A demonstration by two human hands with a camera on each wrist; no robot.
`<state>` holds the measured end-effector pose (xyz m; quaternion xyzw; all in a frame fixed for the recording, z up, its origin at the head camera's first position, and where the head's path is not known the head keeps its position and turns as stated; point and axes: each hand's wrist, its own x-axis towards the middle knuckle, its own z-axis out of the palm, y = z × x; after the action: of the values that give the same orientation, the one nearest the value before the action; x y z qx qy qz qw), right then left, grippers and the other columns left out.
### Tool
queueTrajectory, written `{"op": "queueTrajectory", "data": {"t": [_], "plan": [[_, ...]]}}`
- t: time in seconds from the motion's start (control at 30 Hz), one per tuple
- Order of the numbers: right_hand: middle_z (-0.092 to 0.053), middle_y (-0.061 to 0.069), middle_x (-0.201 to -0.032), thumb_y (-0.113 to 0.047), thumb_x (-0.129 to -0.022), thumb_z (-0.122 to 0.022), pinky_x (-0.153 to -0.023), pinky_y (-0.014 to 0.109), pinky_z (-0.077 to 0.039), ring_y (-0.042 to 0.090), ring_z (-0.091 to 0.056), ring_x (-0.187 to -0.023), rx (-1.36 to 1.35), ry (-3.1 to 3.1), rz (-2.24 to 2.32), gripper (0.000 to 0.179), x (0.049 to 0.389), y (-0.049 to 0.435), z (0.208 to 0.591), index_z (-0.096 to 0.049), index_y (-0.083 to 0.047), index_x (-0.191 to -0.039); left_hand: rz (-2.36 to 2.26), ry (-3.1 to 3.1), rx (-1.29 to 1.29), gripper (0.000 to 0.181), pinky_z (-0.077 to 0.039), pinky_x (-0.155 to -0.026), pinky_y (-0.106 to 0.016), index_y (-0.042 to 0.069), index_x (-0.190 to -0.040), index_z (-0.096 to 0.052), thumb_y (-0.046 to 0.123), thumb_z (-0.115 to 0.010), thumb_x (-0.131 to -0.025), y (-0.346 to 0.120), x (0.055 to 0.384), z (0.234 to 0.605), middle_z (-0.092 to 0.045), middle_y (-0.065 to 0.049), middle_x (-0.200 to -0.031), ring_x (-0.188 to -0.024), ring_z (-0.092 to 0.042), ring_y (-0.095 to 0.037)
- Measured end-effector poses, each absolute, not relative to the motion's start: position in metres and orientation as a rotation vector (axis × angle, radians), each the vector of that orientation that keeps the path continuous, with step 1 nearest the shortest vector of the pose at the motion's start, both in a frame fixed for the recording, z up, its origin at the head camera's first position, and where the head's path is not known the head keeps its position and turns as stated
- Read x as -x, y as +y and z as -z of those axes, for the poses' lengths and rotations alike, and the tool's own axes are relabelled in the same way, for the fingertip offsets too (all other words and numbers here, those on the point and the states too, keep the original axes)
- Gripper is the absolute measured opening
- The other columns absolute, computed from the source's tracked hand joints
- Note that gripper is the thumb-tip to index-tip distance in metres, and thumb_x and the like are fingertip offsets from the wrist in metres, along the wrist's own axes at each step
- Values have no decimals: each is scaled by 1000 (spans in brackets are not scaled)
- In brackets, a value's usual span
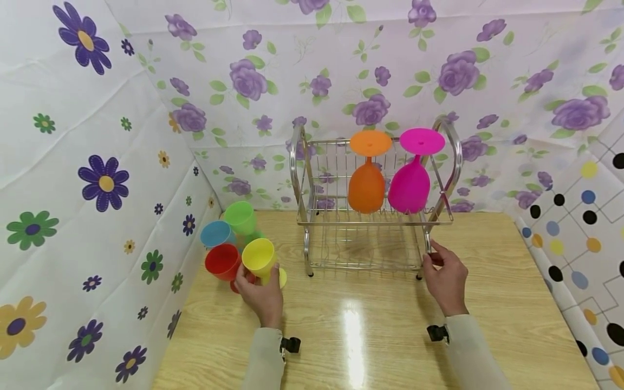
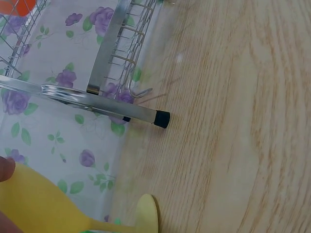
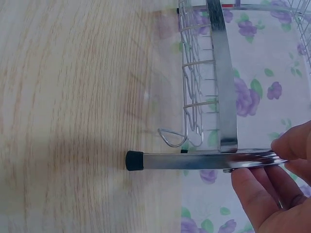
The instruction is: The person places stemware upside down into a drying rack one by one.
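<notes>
A yellow plastic goblet [image 1: 259, 255] is held by its bowl in my left hand [image 1: 263, 297], slightly tilted, with its foot near the tabletop. In the left wrist view its stem and round foot [image 2: 147, 214] show. My right hand [image 1: 446, 277] grips the front right leg of a metal dish rack [image 1: 341, 223]; the right wrist view has thumb and fingers around that leg [image 3: 194, 160]. Upside down on the rack's upper tier stand an orange goblet [image 1: 366, 188] and a magenta goblet [image 1: 410, 188], bases up.
Left of the yellow goblet cluster a red goblet [image 1: 223, 262], a blue goblet [image 1: 216, 234] and a green goblet [image 1: 240, 218], all upright. The wooden table [image 1: 351, 325] meets flowered cloth [image 1: 248, 81] behind the rack, with patterned cloth on both sides.
</notes>
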<state>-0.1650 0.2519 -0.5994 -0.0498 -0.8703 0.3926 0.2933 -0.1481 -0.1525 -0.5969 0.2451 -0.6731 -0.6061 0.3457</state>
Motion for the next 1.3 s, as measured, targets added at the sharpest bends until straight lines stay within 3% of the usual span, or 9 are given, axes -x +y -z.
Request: {"op": "queueTrajectory", "data": {"t": [0.2,0.3,0.37,0.63,0.67,0.8,0.87,1.03,1.3], "plan": [[-74,17,-101,-6,-98,-73,-74,52,-64,33,-74,-88,106,-2331,-1041,45,164,253,603,-68,-8,-142,1574,-1773,-614,80,-49,-117,-51,12,-150,-49,18,-92,-84,-156,140,593,-50,-6,-141,-128,-57,-25],[-73,16,-102,-6,-98,-73,-72,30,-65,31,-73,-89,108,-2340,-1045,45,164,253,604,-67,-9,-143,1565,-1797,-594,80,-50,-117,-47,14,-151,-50,20,-92,-84,-156,136,588,-50,-3,-140,-126,-57,-20],[-72,17,-103,-6,-99,-72,-73,30,-65,31,-73,-91,114,-2346,-1044,45,163,253,604,-66,-8,-143,1566,-1815,-576,80,-50,-117,-45,15,-151,-50,21,-93,-84,-156,133,585,-49,-2,-140,-127,-56,-17],[-69,19,-107,-7,-99,-71,-76,11,-59,33,-73,-95,72,-2391,-986,45,161,255,601,-64,-4,-144,1646,-1837,-421,80,-50,-109,-15,16,-152,-51,16,-92,-84,-161,121,568,-47,-3,-140,-127,-55,-16],[-68,20,-109,-7,-99,-71,-77,13,-60,33,-73,-96,66,-2395,-982,45,161,255,600,-64,-4,-144,1651,-1846,-403,81,-50,-108,-14,15,-153,-50,14,-92,-84,-162,120,566,-46,-4,-140,-128,-55,-18],[-67,24,-115,-8,-98,-71,-80,51,-64,38,-72,-97,49,-2389,-971,46,157,254,595,-65,-3,-144,1644,-1924,-365,79,-51,-111,-23,16,-152,-51,17,-92,-84,-165,114,558,-46,-2,-141,-130,-54,-17],[-67,26,-118,-9,-98,-72,-80,57,-63,40,-72,-97,49,-2390,-963,46,155,253,591,-65,-3,-143,1630,-1967,-345,79,-51,-113,-33,17,-152,-52,18,-92,-84,-166,111,554,-47,-1,-141,-131,-53,-16],[-68,26,-122,-9,-94,-76,-77,60,-63,41,-71,-98,38,-2390,-920,45,149,248,580,-68,-1,-138,1612,-2049,-239,78,-51,-113,-51,15,-152,-53,16,-92,-84,-164,104,547,-49,-3,-142,-133,-50,-16],[-70,24,-129,-11,-92,-79,-77,60,-63,41,-70,-109,-76,-2413,-938,43,134,235,558,-71,-1,-133,1596,-2176,-95,79,-52,-113,-49,18,-152,-53,13,-91,-83,-156,96,535,-49,-5,-140,-130,-48,-14]]}}
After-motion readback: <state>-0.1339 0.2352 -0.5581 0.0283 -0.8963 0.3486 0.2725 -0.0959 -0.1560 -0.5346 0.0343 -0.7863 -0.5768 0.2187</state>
